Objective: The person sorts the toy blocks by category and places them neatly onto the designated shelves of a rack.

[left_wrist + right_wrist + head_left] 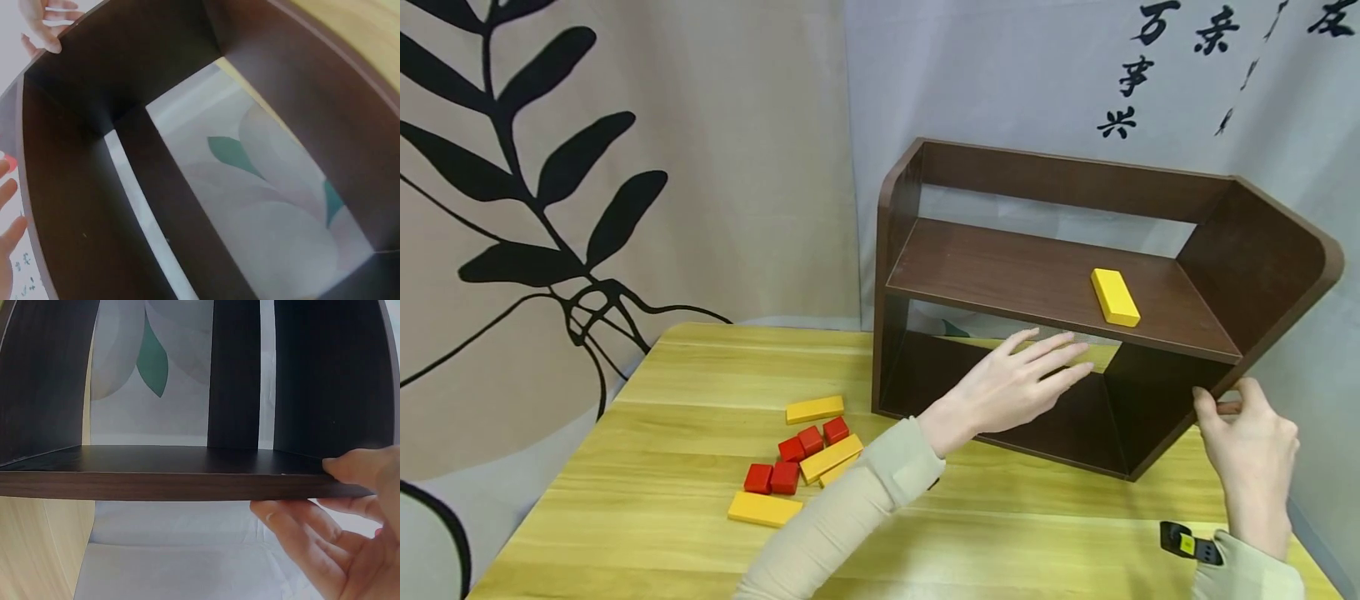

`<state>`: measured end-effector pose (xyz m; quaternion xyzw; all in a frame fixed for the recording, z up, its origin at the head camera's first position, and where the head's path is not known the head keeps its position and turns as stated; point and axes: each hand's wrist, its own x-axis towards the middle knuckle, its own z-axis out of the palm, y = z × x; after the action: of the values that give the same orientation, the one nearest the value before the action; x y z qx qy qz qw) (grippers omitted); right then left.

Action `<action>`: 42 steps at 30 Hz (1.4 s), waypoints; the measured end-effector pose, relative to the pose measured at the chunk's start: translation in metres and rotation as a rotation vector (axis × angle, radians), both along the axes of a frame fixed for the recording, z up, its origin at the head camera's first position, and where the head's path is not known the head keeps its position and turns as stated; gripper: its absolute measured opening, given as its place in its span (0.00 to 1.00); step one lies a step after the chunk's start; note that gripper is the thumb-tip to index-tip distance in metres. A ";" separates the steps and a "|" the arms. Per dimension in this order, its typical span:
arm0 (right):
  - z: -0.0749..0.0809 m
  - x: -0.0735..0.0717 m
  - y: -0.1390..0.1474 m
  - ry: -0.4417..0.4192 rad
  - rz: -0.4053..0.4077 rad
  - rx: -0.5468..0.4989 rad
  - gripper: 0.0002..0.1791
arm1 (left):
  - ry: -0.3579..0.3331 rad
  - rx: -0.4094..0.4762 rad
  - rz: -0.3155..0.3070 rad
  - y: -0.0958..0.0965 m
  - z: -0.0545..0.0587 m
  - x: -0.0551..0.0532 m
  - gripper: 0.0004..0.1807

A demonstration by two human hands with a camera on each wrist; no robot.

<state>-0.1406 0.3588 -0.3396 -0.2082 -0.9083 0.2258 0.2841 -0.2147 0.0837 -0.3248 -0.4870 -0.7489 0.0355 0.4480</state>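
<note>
A dark brown two-tier shelf (pixel 992 258) stands on the table, and one yellow block (pixel 1115 297) lies on its upper board near the front edge. My left hand (pixel 1015 383) hovers before the lower compartment with its fingers spread, holding nothing. Only the fingertips (pixel 11 234) of that hand show at the left edge of the left wrist view. At the shelf's right side, my right hand (pixel 1255 433) grips the front edge of the side panel. In the right wrist view, the thumb of the right hand (pixel 356 531) lies on the panel's inner face, the fingers on its outer face.
Left of the shelf, several red cubes (pixel 785 478) and yellow blocks (pixel 764 508) lie loose on the wooden table (pixel 647 467). My left forearm partly covers one yellow block. A curtain (pixel 760 167) with a plant print hangs behind.
</note>
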 end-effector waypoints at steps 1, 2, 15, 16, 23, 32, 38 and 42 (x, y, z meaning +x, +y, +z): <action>0.000 0.000 0.000 -0.003 -0.002 -0.002 0.19 | 0.001 0.011 -0.008 -0.005 -0.003 0.001 0.20; 0.000 0.000 0.000 -0.003 -0.004 -0.002 0.19 | -0.010 0.021 -0.017 -0.011 -0.006 0.001 0.20; 0.000 0.001 -0.001 0.011 0.001 -0.011 0.19 | -0.392 0.032 0.077 -0.105 -0.058 0.005 0.15; 0.000 0.001 -0.001 0.011 -0.001 -0.008 0.19 | -0.413 0.036 0.086 -0.112 -0.062 0.006 0.14; 0.002 0.002 -0.001 0.006 -0.007 -0.005 0.19 | -0.584 0.050 0.122 -0.157 -0.079 0.011 0.14; 0.001 0.001 -0.001 -0.020 -0.022 -0.005 0.20 | -0.796 -0.028 0.160 -0.191 -0.097 0.020 0.14; 0.001 0.000 0.001 -0.015 -0.007 -0.010 0.19 | -1.028 -0.060 0.185 -0.201 -0.106 0.026 0.17; 0.001 0.000 0.001 -0.006 -0.004 -0.009 0.19 | -1.100 -0.072 0.210 -0.206 -0.110 0.028 0.20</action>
<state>-0.1411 0.3599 -0.3389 -0.2119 -0.9076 0.2288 0.2811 -0.1866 -0.1226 -0.4347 -0.3714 -0.9151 -0.1537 -0.0315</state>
